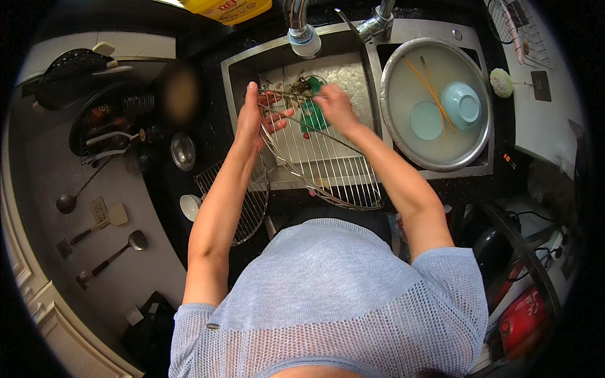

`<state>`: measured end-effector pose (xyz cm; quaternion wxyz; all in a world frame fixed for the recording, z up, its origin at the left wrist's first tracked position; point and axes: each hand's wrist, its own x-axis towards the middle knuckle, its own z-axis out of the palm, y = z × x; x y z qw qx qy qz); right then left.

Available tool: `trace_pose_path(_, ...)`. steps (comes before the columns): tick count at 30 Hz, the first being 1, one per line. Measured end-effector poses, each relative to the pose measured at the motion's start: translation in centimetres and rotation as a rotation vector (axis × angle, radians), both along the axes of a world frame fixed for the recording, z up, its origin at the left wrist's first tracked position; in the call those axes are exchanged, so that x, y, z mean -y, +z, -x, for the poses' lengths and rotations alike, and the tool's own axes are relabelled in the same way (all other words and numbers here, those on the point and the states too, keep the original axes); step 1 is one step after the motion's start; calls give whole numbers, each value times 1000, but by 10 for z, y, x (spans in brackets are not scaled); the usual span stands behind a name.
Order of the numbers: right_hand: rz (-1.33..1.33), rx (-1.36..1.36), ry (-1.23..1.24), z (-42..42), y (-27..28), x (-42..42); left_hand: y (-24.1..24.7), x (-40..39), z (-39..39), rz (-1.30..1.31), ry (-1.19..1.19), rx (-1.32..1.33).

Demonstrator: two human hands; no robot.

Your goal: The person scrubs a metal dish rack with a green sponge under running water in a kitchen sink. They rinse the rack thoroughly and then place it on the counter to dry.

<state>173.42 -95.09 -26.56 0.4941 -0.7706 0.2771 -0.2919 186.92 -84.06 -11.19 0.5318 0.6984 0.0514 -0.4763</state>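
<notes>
A curved metal wire rack (331,160) is tilted over the left basin of a steel sink (302,182). My left hand (260,115) grips its far left corner, thumb outside and fingers behind the wires. My right hand (336,107) is closed at the rack's far edge; whether it holds a cloth or scrubber there is hidden. Beneath the wires, in the basin, lie a green item (313,115) and dark leafy scraps (301,86). A second wire rack (248,208) rests on the counter, partly behind my left forearm.
A large metal basin (388,137) of cloudy water stands at right, with light blue bowls (462,105) and chopsticks (427,92). A faucet (304,40) hangs over the sink. A white bowl (190,207) and metal dish (183,151) sit left. Utensils hang on the left wall.
</notes>
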Motion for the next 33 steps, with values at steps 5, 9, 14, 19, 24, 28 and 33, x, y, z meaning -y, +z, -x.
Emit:
trace_pose_path(5,-28,209,162,-48,65,-15,8,-7,-7,63,44,5)
trace_pose_path(9,136,-27,103,-20,19,8,6,-11,1,68,47,-7)
trace_pose_path(14,-68,-219,37,18,-29,16,0,-13,6,32,23,-41)
trace_pose_path(19,46,218,183,-57,89,-44,-23,-9,20,-19,256,-83)
trace_pose_path(24,22,146,215,-46,73,-19,-16,-17,3,65,196,-99)
trace_pose_path(28,-80,32,199,-30,59,-9,-9,-16,11,69,164,-101)
trace_pose_path(33,-102,-1,319,-37,72,-11,-16,-20,12,104,148,-108)
